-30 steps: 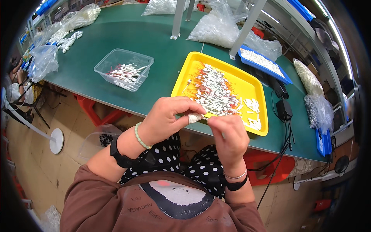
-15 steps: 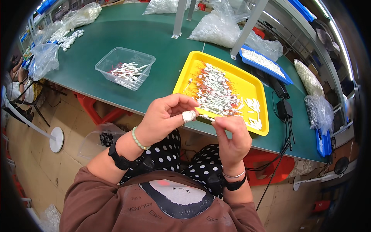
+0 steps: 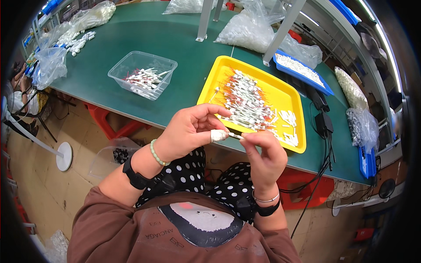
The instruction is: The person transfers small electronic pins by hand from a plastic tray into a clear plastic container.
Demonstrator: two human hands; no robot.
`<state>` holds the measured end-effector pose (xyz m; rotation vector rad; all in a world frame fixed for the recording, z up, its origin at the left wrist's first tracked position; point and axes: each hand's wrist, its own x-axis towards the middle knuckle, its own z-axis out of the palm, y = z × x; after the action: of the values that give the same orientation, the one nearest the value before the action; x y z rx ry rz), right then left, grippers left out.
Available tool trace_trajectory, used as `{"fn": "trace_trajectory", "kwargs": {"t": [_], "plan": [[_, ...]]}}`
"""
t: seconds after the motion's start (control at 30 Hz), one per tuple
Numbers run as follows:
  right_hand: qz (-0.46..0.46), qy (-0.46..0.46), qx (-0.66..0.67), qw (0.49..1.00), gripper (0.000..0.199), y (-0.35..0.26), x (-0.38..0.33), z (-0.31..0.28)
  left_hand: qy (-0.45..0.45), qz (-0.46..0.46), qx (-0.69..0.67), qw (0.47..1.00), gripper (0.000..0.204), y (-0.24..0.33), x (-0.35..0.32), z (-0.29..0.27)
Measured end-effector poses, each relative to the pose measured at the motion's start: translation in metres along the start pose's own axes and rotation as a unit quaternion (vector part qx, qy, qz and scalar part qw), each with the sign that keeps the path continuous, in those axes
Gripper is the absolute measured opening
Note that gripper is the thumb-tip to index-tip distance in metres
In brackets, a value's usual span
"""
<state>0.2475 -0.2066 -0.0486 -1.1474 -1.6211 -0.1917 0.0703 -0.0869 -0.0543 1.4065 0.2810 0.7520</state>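
A thin stick-like part (image 3: 235,136), white with a dark middle, spans the gap between my two hands over the table's front edge. My left hand (image 3: 186,128) pinches its left end; white tape covers the thumb. The right end is pinched between the thumb and forefinger of my right hand (image 3: 266,153). Just beyond my hands lies a yellow tray (image 3: 291,94) holding many thin white pieces with orange-red wires, and short loose white pieces (image 3: 289,118) at its right side. What exactly the held part is cannot be made out.
On the green table (image 3: 131,26), a clear plastic box (image 3: 118,79) with similar pieces stands left of the tray. A blue tray (image 3: 302,72) of white pieces, plastic bags (image 3: 245,33) and metal posts (image 3: 204,22) stand farther back. Black cables (image 3: 326,147) hang at right.
My fingertips have shifted slightly, and the left forefinger now sits a little more apart from the thumb. The held part shows a darker middle. Trays and box stay in place.
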Motion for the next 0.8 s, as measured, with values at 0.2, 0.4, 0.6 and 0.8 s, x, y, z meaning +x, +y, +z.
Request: {"fn": "trace_trajectory", "kwargs": {"t": [0.2,0.4,0.6,0.8], "plan": [[-0.084,-0.014,0.001,0.996,0.02,0.003,0.001,0.0,-0.036,-0.101,-0.078,0.991,0.037,0.006,0.001,-0.001],[0.287,0.035,0.241,0.926,0.014,-0.002,-0.006,0.005,-0.016,0.011,0.04,0.999,0.031,0.001,-0.002,0.005],[0.254,0.007,0.266,0.93,0.016,0.003,-0.009,0.008,-0.01,-0.006,0.04,0.999,0.029,0.001,-0.004,0.004],[0.262,0.038,0.134,0.955,0.025,0.015,-0.005,-0.006,0.044,0.047,0.198,0.978,0.015,0.022,-0.002,-0.019]]}}
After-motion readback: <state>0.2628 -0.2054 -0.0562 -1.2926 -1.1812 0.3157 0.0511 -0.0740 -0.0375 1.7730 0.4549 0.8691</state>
